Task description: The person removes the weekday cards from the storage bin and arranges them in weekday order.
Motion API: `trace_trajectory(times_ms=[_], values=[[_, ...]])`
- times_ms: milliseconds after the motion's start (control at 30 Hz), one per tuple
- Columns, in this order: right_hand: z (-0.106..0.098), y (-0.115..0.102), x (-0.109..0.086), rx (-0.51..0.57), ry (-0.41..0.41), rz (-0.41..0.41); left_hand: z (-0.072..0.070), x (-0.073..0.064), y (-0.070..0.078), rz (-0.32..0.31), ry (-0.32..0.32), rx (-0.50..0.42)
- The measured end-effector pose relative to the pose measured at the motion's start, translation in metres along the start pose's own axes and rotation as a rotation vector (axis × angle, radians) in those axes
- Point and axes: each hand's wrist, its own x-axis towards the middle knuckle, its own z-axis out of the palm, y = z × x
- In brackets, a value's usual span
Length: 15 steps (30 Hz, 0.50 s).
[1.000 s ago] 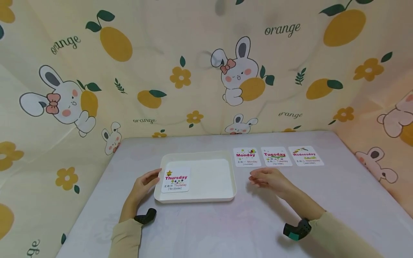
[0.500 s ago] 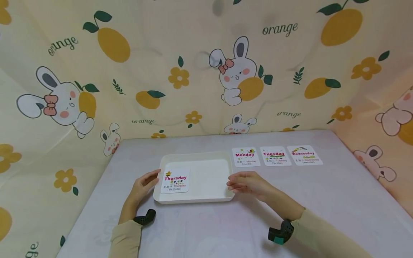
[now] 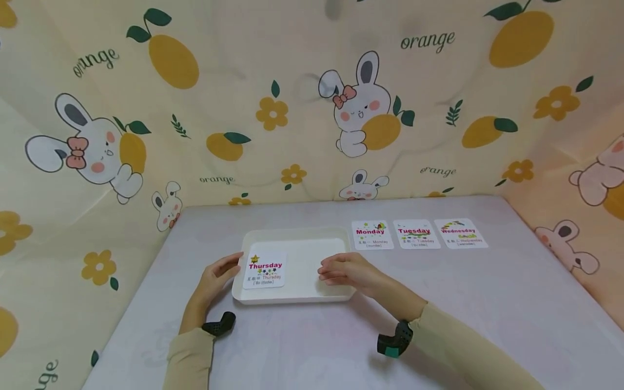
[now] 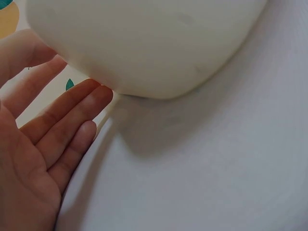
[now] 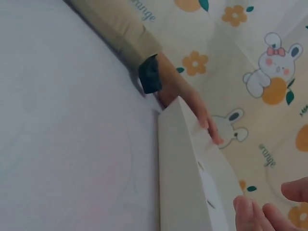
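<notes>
A shallow white tray [image 3: 312, 292] lies on the table with a Thursday card [image 3: 265, 271] flat in its left part. My left hand [image 3: 216, 279] rests at the tray's left side. In the left wrist view, the left fingers [image 4: 77, 120] lie fairly straight, fingertips right at the tray's outer wall [image 4: 159, 62]. Over the right part of the tray hovers my right hand [image 3: 353, 273], its relaxed fingers pointing left and holding nothing. Thumb and fingertips of the right hand [image 5: 269, 211] stand apart at the lower right corner of the right wrist view.
Three more cards stand in a row on the table behind and right of the tray: Monday [image 3: 372, 241], Tuesday [image 3: 416, 241] and Wednesday [image 3: 461, 241]. A cloth wall [image 3: 292, 65] printed with rabbits and oranges borders the light table [image 3: 302, 346] at the back and sides.
My right hand has moved left, from beside the tray below the cards to over the tray's right part. The left hand, tray and cards have stayed in place.
</notes>
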Motion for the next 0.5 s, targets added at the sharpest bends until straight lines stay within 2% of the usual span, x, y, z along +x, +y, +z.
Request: trace_trajectory(times_ms=[200,500], values=[[0.017,0.003,0.024,0.028,0.037,0.049,-0.001,0.0,0.001,0.018,0.004,0.0],[0.043,0.012,0.05,0.087,0.094,0.112,0.001,0.0,0.0,-0.005,0.011,0.008]])
